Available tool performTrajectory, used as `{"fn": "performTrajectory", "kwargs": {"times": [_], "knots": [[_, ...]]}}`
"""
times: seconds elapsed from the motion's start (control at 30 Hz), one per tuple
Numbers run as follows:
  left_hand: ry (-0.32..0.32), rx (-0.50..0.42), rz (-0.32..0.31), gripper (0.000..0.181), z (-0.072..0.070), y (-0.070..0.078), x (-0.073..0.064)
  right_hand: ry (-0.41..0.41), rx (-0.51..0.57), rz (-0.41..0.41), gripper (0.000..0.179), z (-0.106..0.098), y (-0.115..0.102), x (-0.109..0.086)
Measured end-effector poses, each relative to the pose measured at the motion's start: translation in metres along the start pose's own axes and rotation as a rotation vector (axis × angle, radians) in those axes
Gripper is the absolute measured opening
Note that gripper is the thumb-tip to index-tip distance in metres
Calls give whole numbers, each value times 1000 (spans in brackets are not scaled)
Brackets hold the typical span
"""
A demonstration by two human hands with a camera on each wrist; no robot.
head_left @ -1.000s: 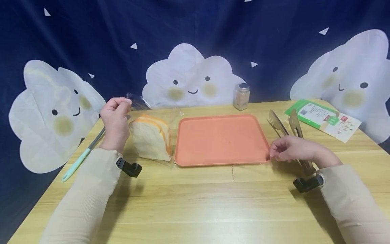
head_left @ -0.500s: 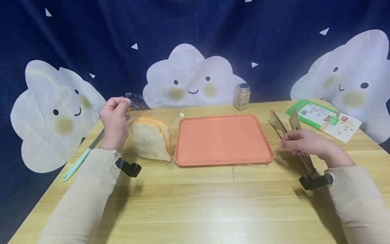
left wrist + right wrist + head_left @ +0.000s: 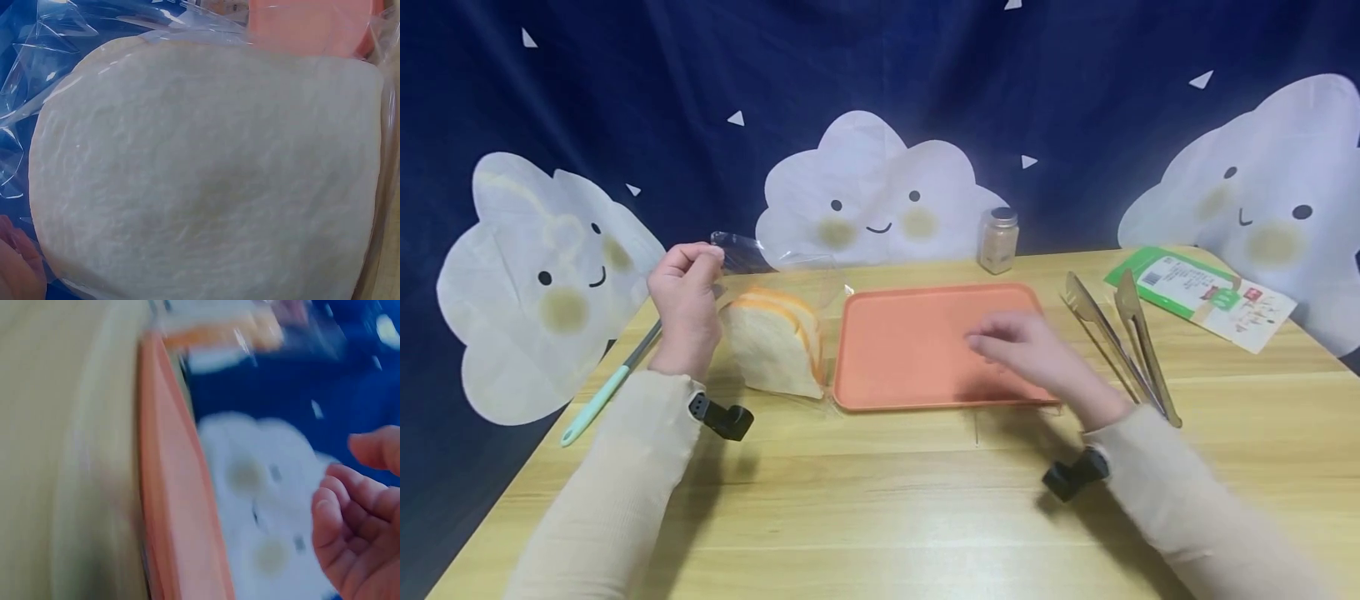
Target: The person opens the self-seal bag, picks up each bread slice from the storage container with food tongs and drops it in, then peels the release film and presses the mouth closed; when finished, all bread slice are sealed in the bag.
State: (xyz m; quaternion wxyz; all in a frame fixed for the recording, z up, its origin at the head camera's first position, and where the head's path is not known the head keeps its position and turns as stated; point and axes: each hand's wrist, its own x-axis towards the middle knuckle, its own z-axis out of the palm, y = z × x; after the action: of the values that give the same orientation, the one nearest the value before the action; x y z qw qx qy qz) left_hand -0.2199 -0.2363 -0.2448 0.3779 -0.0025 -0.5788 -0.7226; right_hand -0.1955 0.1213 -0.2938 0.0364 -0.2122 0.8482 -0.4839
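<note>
With thumb and fingertips, my left hand [image 3: 687, 292] pinches the upper edge of a clear plastic bag [image 3: 741, 250]. Sliced bread [image 3: 775, 346] with orange-brown crusts stands inside the bag, left of a coral tray [image 3: 910, 350]. In the left wrist view the pale face of a bread slice [image 3: 206, 169] fills most of the picture. My right hand [image 3: 1026, 346] hovers over the right part of the tray, fingers loosely curled. The right wrist view shows that hand [image 3: 362, 519] holding nothing, its thumb apart from the fingers.
Metal tongs [image 3: 1120, 350] lie spread right of the tray. Behind them is a green and white packet [image 3: 1202, 296]. A small jar [image 3: 999, 242] stands at the table's back edge. A tool with a mint handle [image 3: 598, 404] lies at the left.
My right hand first drew right from the tray's near right corner to over the tongs, then swung left above the tray. The left hand keeps its pinch on the bag.
</note>
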Motion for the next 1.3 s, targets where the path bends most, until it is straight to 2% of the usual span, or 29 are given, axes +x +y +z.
{"fn": "performTrajectory", "kwargs": {"times": [0.1,0.23,0.3,0.47,0.57,0.7,0.9,1.03,1.17,1.3], "knots": [[4,-2,16,26,0,1,0,37,96,-57,31,38,-20,16],[17,-3,16,27,1,0,-2,171,209,-179,25,87,-42,33],[24,-3,11,26,1,0,-3,231,268,-213,22,107,-49,40],[48,-7,24,26,5,-4,-3,359,423,-214,25,140,-59,52],[85,-48,28,24,6,-5,-1,463,472,-251,27,152,-65,60],[142,-100,26,24,7,-7,-1,559,498,-302,27,162,-72,66],[160,-124,35,26,8,-8,-3,611,519,-349,21,163,-79,71],[157,-147,17,25,7,-6,-4,588,521,-362,18,160,-80,71],[151,-150,-4,24,3,0,-5,529,505,-345,17,151,-82,68],[109,-187,-4,25,1,9,-6,481,504,-312,17,138,-87,63]]}}
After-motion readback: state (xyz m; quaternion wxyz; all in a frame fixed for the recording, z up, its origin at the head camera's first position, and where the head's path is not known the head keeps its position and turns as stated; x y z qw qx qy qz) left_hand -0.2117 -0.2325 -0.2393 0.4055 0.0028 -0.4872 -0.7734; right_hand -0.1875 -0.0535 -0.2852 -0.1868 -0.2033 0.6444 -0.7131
